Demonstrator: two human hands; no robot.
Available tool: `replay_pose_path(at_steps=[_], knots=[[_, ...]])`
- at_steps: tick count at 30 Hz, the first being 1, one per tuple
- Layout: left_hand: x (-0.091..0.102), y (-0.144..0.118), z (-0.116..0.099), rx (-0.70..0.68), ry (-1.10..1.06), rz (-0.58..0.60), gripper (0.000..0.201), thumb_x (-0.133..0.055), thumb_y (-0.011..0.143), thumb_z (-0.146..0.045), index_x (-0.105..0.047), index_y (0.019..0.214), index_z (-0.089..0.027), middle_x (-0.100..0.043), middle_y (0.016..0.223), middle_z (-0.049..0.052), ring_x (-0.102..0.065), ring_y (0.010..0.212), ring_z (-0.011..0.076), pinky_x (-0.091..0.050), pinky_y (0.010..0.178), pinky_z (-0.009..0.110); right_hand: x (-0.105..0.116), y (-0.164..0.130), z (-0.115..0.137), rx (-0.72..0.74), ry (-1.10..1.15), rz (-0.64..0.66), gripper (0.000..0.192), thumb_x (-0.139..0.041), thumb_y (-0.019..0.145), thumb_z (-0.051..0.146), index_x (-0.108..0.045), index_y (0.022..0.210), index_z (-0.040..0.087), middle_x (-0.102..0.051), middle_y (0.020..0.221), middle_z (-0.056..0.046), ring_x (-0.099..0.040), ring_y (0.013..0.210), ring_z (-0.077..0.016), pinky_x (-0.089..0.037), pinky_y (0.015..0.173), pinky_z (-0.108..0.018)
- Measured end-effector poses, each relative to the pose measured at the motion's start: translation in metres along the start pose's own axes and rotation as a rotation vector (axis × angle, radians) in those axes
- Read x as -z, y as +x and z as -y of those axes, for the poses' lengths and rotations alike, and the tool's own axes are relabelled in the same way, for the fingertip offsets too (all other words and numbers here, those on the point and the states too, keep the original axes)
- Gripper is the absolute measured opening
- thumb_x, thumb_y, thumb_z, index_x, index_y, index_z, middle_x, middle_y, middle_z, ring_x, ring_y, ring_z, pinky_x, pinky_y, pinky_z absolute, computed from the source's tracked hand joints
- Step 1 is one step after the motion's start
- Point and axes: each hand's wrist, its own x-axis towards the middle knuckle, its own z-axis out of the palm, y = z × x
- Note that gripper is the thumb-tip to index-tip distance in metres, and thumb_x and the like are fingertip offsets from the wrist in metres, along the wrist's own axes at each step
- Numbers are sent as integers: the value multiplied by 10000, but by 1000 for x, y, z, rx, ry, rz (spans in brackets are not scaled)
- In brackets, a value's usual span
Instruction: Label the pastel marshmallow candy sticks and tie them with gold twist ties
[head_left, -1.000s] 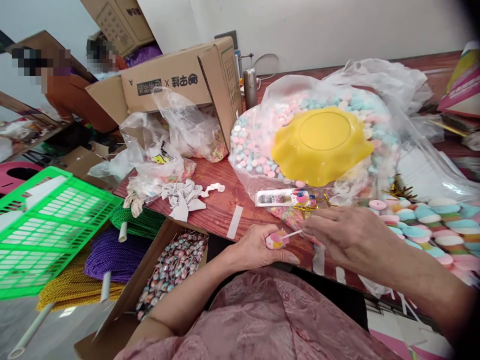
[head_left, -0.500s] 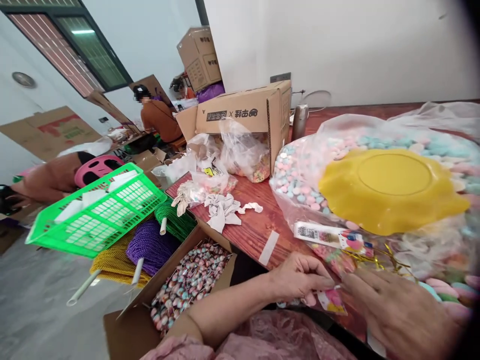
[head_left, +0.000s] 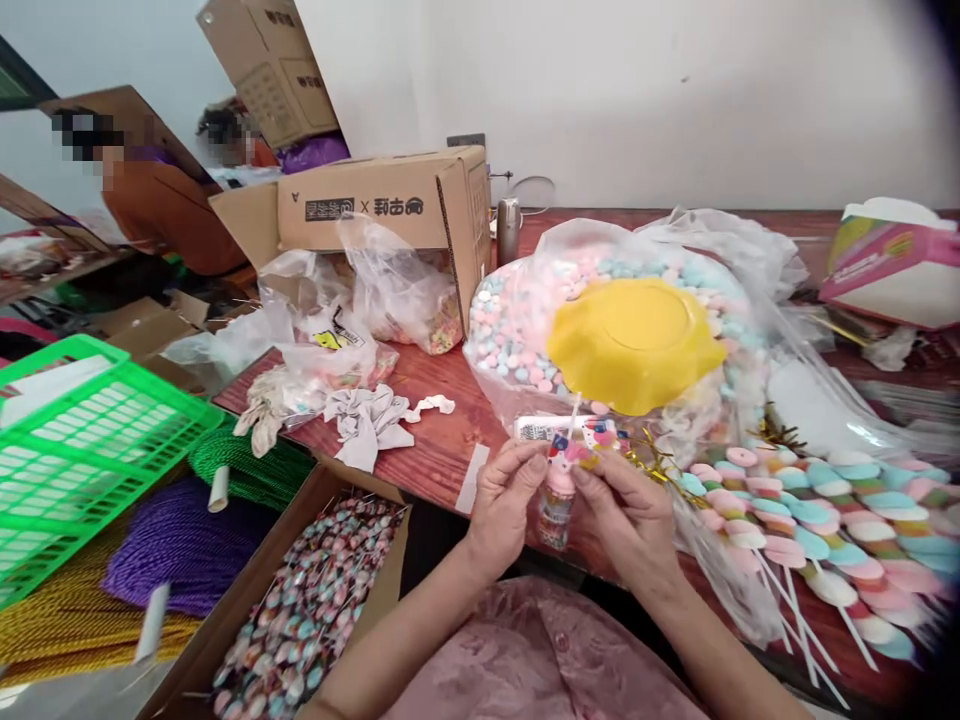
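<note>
In front of me a marshmallow lollipop in a clear printed wrapper (head_left: 556,512) hangs head down, its white stick (head_left: 575,414) pointing up. My left hand (head_left: 504,505) pinches the gathered wrapper from the left. From the right, my right hand (head_left: 631,508) pinches it too, thumb and fingers closed near the stick. Just behind lies a white printed packet (head_left: 534,430), partly hidden by the hands. Gold twist ties (head_left: 654,465) lie beside my right hand. To the right are several stacked pastel marshmallow lollipops (head_left: 817,520) with white sticks.
A yellow wavy-rimmed dish (head_left: 637,335) sits upside down on a big bag of pastel marshmallows (head_left: 510,320). At the lower left, a carton of wrapped lollipops (head_left: 311,600) stands near a green crate (head_left: 112,450). An opened cardboard box (head_left: 390,200) is at the back; two people sit further left.
The view has swung right, bringing the stacked lollipops into sight. My right hand has come in from the lower right, and both hands now hold the wrapped lollipop upside down.
</note>
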Motion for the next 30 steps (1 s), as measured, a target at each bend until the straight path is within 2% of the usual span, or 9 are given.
replay_pose_path(at_steps=[3, 7, 14, 17, 20, 22, 26, 28, 30], knots=[[5, -4, 3, 93, 15, 101, 338, -667, 837, -493, -721, 870, -161, -635, 897, 41, -569, 871, 156, -472, 870, 299, 2, 4, -2, 45, 65, -1, 185, -540, 920, 211, -632, 759, 211, -618, 794, -29, -601, 734, -168, -500, 653, -295], [5, -11, 1, 41, 134, 160, 402, -598, 889, -500, -658, 717, -142, -591, 808, 38, -545, 801, 153, -472, 820, 289, -3, -5, -7, 79, 79, -83, 177, -553, 903, 146, -680, 971, 248, -646, 916, -46, -626, 845, -187, -528, 714, -332], [-9, -18, 1, 25, 115, 179, 406, -518, 931, -531, -683, 921, -160, -624, 923, 45, -560, 896, 159, -443, 955, 310, -19, -11, -9, 141, 45, -229, 241, -571, 884, 98, -702, 993, 268, -592, 916, -42, -582, 847, -179, -502, 703, -343], [-8, -11, 8, 183, 6, 173, 481, -598, 841, -626, -649, 867, -149, -556, 745, 2, -505, 696, 112, -459, 724, 256, -19, -3, -14, 28, 160, -185, 159, -565, 900, 143, -690, 912, 240, -582, 923, -40, -586, 873, -180, -508, 721, -344], [-3, -4, 9, 331, -75, 214, 475, -667, 784, -618, -602, 776, -148, -468, 617, -43, -375, 533, 56, -334, 535, 195, -2, 6, -18, 39, 119, -149, 119, -575, 898, 157, -665, 924, 231, -590, 954, -43, -604, 906, -188, -513, 769, -357], [2, -1, 4, 379, -82, 252, 473, -687, 766, -604, -575, 714, -147, -481, 591, -42, -367, 495, 43, -299, 494, 183, 18, 11, -17, 235, -101, -93, 231, -572, 889, 124, -664, 1057, 253, -605, 1110, -77, -587, 1040, -225, -487, 871, -408], [10, 2, -8, 531, -84, 496, 504, -716, 711, -619, -536, 669, -149, -576, 622, -1, -533, 489, 81, -392, 484, 204, 54, 15, -13, 681, -581, 390, 379, -497, 916, 103, -618, 1228, 281, -625, 1299, -87, -451, 1296, -312, -296, 1041, -561], [14, 3, -11, 613, -87, 659, 523, -726, 692, -632, -539, 681, -144, -583, 628, 0, -524, 459, 78, -422, 483, 219, 61, 13, -15, 754, -608, 495, 342, -431, 942, 105, -607, 1211, 222, -671, 1224, -101, -473, 1271, -304, -253, 1040, -575], [18, 4, -11, 665, -49, 783, 519, -695, 729, -639, -556, 729, -140, -573, 636, -9, -479, 450, 60, -432, 499, 221, 60, 8, -19, 749, -564, 513, 279, -397, 937, 93, -636, 1033, 201, -712, 1020, -87, -556, 1114, -274, -273, 1000, -551]])
